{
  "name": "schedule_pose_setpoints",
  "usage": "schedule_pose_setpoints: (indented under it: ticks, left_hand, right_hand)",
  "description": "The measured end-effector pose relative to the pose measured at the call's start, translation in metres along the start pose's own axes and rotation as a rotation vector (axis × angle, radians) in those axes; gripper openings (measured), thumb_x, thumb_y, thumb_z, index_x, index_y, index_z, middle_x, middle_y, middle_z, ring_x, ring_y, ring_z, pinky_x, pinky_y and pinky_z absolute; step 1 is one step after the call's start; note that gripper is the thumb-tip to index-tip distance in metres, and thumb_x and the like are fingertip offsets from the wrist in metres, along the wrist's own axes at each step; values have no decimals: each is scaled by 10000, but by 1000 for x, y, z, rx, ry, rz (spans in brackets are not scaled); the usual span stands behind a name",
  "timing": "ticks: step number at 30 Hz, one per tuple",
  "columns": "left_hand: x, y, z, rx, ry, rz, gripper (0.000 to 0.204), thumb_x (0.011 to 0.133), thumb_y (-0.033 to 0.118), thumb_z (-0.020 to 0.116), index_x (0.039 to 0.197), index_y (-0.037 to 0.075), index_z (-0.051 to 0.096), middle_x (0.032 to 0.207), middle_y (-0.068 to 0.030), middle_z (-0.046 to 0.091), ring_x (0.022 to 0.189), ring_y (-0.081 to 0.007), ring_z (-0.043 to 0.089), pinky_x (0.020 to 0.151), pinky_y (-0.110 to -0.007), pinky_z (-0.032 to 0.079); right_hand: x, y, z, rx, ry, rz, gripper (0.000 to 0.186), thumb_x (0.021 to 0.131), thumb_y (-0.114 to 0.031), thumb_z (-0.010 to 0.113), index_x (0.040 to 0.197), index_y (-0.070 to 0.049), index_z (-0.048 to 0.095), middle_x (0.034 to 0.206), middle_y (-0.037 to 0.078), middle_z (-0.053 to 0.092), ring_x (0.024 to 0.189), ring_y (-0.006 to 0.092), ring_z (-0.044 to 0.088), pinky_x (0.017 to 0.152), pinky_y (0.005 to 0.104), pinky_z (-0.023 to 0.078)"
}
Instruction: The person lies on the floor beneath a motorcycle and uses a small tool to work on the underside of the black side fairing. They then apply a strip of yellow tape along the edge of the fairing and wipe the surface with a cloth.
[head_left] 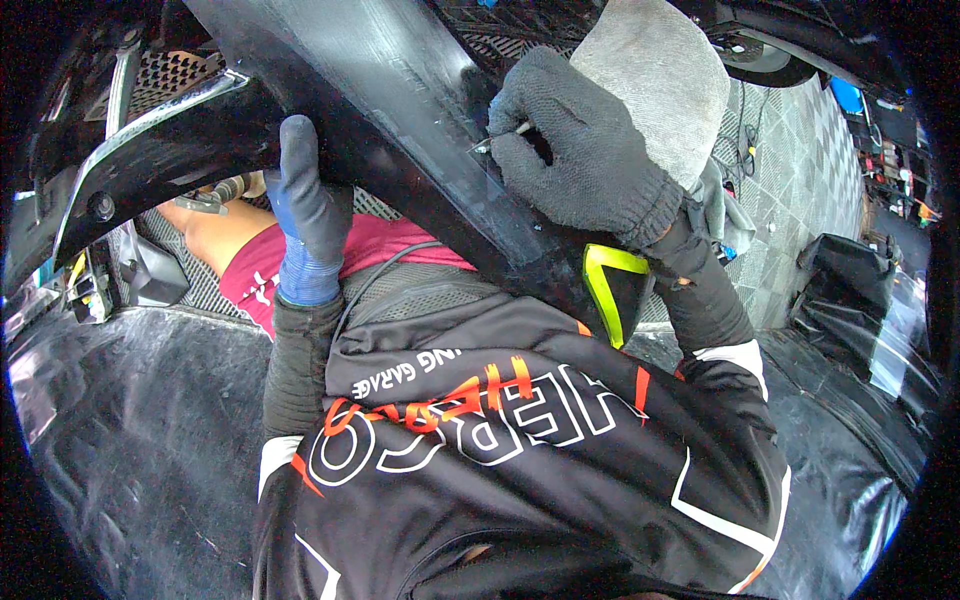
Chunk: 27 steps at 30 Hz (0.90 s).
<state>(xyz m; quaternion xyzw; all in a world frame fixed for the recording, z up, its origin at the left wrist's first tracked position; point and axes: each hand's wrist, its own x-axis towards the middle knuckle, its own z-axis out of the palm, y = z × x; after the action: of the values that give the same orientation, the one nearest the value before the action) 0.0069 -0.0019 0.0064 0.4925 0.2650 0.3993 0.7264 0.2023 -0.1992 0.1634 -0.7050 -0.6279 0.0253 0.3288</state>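
Observation:
A long glossy black plastic panel (390, 95), like a vehicle body part, lies slantwise over my lap. My left hand (312, 225), in a blue and dark grey glove, holds its edge; the thumb points up along the near face and the other fingers are hidden. My right hand (580, 150), in a dark grey knit glove, is closed in a pinch over the panel's right side. Between its thumb and forefinger sits a thin tool with a pale metal tip (484, 147), which meets the panel surface. Most of that tool is hidden inside the glove.
Left of the panel, a black trim piece with a silver edge (135, 125) curves away. A grey rounded pad (665, 85) is beyond my right hand. A bright yellow-green strip (603, 300) shows under my right wrist. Black plastic sheeting (850, 300) lies at right beside the tiled floor (800, 170).

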Motion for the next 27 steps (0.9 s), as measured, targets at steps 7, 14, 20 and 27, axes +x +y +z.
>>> schedule_pose_setpoints:
  ticks: [7, 14, 20, 27]
  left_hand:
    - [2, -3, -4, -19, 2, -50, 389, 1078, 332, 492, 1367, 83, 570, 1285, -90, 650, 1143, -253, 638, 1044, -449, 498]
    - [-3, 12, 9, 181, -151, 83, 418, 1080, 338, 484, 1407, 86, 550, 1357, -90, 619, 1240, -244, 587, 1096, -444, 458]
    - [-2, -6, -5, 183, -71, 125, 410, 1083, 318, 481, 1418, 89, 544, 1360, -81, 617, 1240, -227, 585, 1099, -434, 456]
    - [-3, 8, 14, -28, -106, 3, 400, 1088, 300, 474, 1417, 84, 541, 1369, -87, 610, 1246, -229, 580, 1093, -431, 458]
  right_hand:
    - [-4, 2, -1, -30, -10, -24, 160, 797, -18, 689, 927, -73, 614, 882, 97, 572, 771, 259, 636, 666, 345, 526]
    - [-3, -1, 3, -1, 15, 2, 153, 802, -31, 687, 930, -70, 613, 885, 97, 573, 759, 264, 645, 659, 338, 537]
    - [1, 1, 7, 54, 73, 17, 153, 799, -29, 690, 924, -67, 611, 888, 102, 573, 769, 265, 644, 679, 348, 536]
    - [1, 0, 3, 21, 53, 9, 150, 790, -32, 685, 913, -56, 604, 878, 110, 569, 792, 271, 635, 678, 355, 525]
